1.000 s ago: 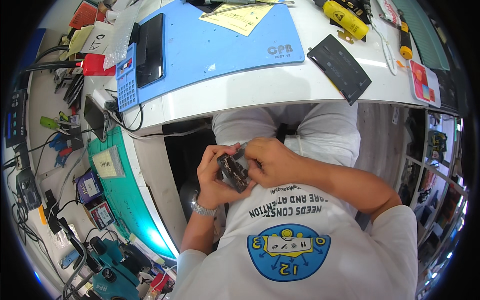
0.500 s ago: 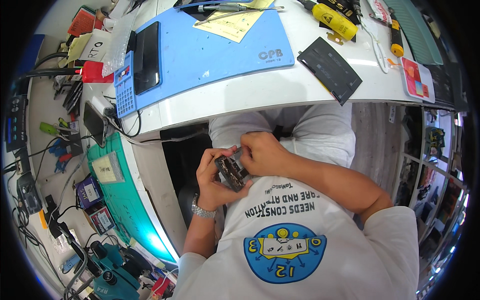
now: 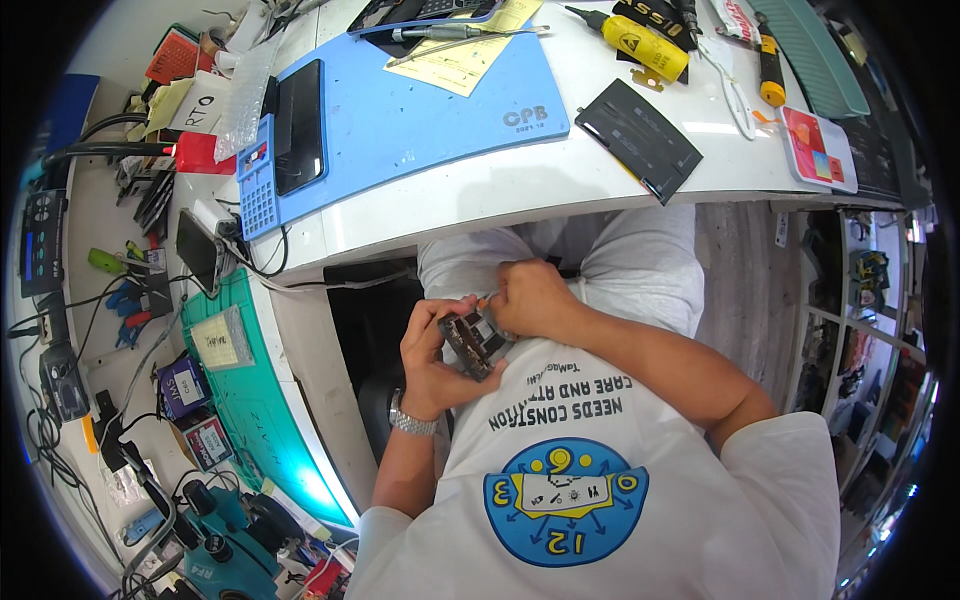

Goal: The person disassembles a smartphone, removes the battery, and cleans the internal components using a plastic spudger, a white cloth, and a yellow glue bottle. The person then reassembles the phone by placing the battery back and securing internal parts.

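My left hand [image 3: 428,362], a metal-banded watch on its wrist, is wrapped round a small dark opened electronic device [image 3: 473,342] in front of my shirt. The device is tilted, and its open side shows brownish and silvery inner parts. My right hand [image 3: 533,298] is closed against the device's right side with its fingers pinched together. A small orange bit [image 3: 484,301] shows beside those fingertips. Whether they grip it, another small thing or the device's edge is hidden.
The white bench holds a blue work mat [image 3: 430,110], a black phone [image 3: 299,125], a flat black battery [image 3: 640,140] and a yellow bottle [image 3: 645,48]. To the left are a green mat [image 3: 262,400], a teal microscope [image 3: 215,540] and loose cables.
The device has turned slightly in my left hand, showing more of its open side. My right hand has shifted a little along it. The orange bit now shows; the whole view has moved slightly.
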Tool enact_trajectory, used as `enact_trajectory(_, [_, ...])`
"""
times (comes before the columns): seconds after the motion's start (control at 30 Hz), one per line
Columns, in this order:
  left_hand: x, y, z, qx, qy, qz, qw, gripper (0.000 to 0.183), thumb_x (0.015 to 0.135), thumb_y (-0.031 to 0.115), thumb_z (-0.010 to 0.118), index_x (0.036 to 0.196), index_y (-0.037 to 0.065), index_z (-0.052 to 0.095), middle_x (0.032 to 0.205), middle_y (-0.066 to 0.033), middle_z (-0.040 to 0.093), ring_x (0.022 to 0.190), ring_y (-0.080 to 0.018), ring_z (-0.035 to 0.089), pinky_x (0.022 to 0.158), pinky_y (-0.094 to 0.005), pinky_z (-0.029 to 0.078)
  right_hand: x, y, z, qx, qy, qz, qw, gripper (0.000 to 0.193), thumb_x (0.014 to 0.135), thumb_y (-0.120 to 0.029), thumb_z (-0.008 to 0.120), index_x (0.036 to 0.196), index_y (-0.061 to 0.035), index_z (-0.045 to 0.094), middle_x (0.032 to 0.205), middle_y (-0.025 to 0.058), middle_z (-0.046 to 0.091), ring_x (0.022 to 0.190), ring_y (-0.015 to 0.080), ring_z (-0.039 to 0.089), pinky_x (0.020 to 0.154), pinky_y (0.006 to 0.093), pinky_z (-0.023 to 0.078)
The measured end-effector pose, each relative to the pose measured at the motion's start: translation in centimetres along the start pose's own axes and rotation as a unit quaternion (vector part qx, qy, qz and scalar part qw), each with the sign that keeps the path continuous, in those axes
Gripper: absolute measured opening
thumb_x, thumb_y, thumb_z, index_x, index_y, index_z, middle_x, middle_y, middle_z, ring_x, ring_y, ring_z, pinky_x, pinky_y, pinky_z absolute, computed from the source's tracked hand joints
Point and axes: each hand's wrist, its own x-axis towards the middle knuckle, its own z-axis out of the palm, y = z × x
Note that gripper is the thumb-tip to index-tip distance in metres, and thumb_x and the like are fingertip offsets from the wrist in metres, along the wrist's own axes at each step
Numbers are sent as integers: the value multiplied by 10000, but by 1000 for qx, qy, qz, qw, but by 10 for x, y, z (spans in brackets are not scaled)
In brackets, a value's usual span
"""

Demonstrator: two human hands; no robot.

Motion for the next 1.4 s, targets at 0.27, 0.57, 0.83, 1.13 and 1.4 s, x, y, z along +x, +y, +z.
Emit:
enact_trajectory(0.27, [-1,2,1,15,-23,-9,1000,682,617,181,1041,1171,-56,721,1240,-158,670,1196,-306,748,1071,-446,626,-1,10,-3,-38,-35,68,996,287,843,-240,736,885,39,786,960,312,771,952,485,772,923,532,621])
enact_trajectory(0.57, [-1,3,-2,7,-21,5,1000,676,632,176,1031,1179,-61,713,1238,-157,663,1192,-301,749,1050,-431,632,15,32,9,-125,-38,84,988,348,808,-268,779,989,26,826,1048,289,803,1051,425,800,966,475,641])
enact_trajectory(0.83, [-10,-9,-9,-75,1,-8,997,688,683,164,1020,1227,-71,669,1286,-165,601,1242,-331,722,1109,-466,617,9,73,-15,-114,11,84,990,310,833,-210,718,993,50,769,995,303,783,983,481,766,923,523,624])
enact_trajectory(1.13, [-13,-9,-9,-287,88,-91,949,960,767,200,1008,1551,-48,512,1380,-188,643,1343,-365,694,1149,-508,584,2,58,-25,-36,59,72,995,259,851,-144,734,985,77,728,904,290,767,882,463,769,831,498,627])
enact_trajectory(1.4, [-9,24,-39,-655,192,-134,718,965,1068,824,414,1623,39,484,1509,-250,626,1295,-366,725,1086,-738,577,-26,-13,-60,154,29,-33,987,106,918,32,753,1024,24,740,912,151,773,770,276,768,706,389,613])
